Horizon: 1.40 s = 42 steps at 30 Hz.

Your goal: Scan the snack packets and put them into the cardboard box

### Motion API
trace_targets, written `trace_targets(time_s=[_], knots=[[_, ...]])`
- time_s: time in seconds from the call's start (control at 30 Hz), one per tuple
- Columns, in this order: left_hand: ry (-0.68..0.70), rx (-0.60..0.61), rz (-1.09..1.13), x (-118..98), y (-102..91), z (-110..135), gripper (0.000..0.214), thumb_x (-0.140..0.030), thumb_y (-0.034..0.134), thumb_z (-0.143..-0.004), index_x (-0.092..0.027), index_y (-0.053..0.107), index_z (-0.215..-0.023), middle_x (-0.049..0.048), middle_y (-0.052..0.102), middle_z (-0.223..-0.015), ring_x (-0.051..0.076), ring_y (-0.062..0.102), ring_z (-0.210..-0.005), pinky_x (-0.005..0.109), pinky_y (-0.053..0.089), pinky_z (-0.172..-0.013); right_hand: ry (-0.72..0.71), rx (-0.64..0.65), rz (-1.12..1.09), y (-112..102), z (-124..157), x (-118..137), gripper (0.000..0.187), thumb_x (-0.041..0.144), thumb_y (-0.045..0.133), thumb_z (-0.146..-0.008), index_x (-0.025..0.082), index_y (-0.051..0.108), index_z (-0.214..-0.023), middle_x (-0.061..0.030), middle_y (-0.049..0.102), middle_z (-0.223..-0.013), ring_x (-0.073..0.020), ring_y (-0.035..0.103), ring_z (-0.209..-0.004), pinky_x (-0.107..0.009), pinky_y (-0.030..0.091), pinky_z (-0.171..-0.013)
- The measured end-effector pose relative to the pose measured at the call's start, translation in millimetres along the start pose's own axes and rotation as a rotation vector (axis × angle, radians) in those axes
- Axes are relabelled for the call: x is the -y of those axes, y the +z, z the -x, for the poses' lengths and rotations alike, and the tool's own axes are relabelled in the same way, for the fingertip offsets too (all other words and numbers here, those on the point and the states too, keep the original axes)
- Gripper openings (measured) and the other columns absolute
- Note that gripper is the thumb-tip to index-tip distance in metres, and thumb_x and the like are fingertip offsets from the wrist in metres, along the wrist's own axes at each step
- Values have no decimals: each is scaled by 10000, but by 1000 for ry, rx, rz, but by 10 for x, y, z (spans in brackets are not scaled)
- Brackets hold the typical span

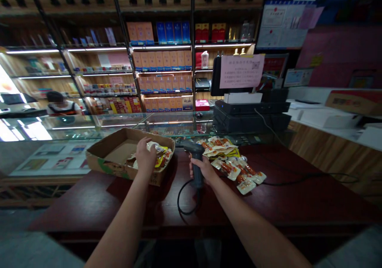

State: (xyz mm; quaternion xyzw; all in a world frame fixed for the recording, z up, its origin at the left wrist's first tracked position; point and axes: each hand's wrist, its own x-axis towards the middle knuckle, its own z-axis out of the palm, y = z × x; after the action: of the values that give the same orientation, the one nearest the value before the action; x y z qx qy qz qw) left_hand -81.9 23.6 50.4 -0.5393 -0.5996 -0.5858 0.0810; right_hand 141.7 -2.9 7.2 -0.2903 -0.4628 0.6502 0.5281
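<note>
The bare left hand (145, 156) reaches forward, fingers curled downward; the bare right hand (201, 170) closes upright; both bare forearms (125, 212) angle inward.

Lit wooden wall shelves (161, 49) stacked with boxed goods fill the back of the shop, behind a glass display case (119, 124). A person (61, 104) is beyond the case at left, and a pink wall (340, 49) with posted notices rises at right above a wood-panelled counter (337, 152).

Single head-worn view, facing forward and down over counter (89, 204), close above left hand (145, 156) and right hand (202, 170), shelves (161, 47) beyond.
</note>
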Motion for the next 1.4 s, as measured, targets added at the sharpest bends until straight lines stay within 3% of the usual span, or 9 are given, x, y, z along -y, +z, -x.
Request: trace_targets(time_s=[0.1,0.2,0.33,0.43,0.63,0.87,1.0,1.2,1.4], knots=[[-146,237,274,-200,305,336,234,-255,534,-736,-150,599,-935,85,646,-917,194,621,-828,346,495,-765,-142,-82,116,-367,153,55,268,379,672,-645,164,567,-765,27,586,-525,-125,549,-400,-252,452,-428],[-476,633,557,-431,647,749,159,-257,614,-701,-130,587,-791,50,633,-702,167,624,-650,312,505,-655,-289,-236,231,-784,310,102,242,389,667,-661,169,595,-735,11,612,-563,-145,578,-474,-285,479,-527],[-871,1116,776,-717,1027,1237,239,-267,704,-668,-106,562,-773,99,653,-734,162,637,-626,294,508,-622,-396,-479,367,-1189,447,100,250,408,623,-680,179,584,-587,-16,609,-530,-179,578,-519,-303,465,-561],[-983,1271,839,-853,1218,1425,254,-276,713,-677,-94,558,-763,113,648,-748,165,644,-645,287,513,-636,-419,-587,424,-1311,469,64,257,410,602,-676,188,574,-548,-23,603,-510,-186,567,-505,-314,461,-575],[-1025,1206,881,-895,1386,1492,199,-262,668,-707,-85,587,-748,77,632,-682,118,607,-577,245,495,-621,-332,-549,448,-1267,468,-49,263,426,607,-680,195,590,-555,-36,639,-544,-203,592,-544,-320,462,-605],[-816,1011,472,-789,1361,1515,195,-229,690,-644,-149,533,-728,-21,566,-552,110,535,-487,229,442,-473,-235,-258,265,-1133,518,-226,281,419,617,-709,172,622,-575,-32,633,-546,-171,583,-526,-286,459,-557],[-732,942,450,-551,1259,1427,136,-204,620,-670,-162,492,-651,-33,522,-512,98,505,-455,207,416,-444,-202,-230,146,-1117,539,-193,287,427,644,-688,159,611,-591,-30,628,-535,-160,588,-488,-276,476,-512],[-567,622,622,-46,1049,1286,208,-354,584,-662,-174,491,-710,-39,511,-580,99,500,-474,209,423,-426,-54,-228,-10,-1081,601,-136,298,414,683,-653,170,554,-767,12,617,-544,-132,553,-389,-249,469,-387],[-632,604,639,-15,1038,1289,238,-390,551,-682,-188,480,-785,-32,517,-629,118,521,-496,239,444,-397,33,-135,10,-1064,634,-157,361,416,681,-658,181,518,-880,22,615,-538,-134,561,-391,-242,469,-379]])
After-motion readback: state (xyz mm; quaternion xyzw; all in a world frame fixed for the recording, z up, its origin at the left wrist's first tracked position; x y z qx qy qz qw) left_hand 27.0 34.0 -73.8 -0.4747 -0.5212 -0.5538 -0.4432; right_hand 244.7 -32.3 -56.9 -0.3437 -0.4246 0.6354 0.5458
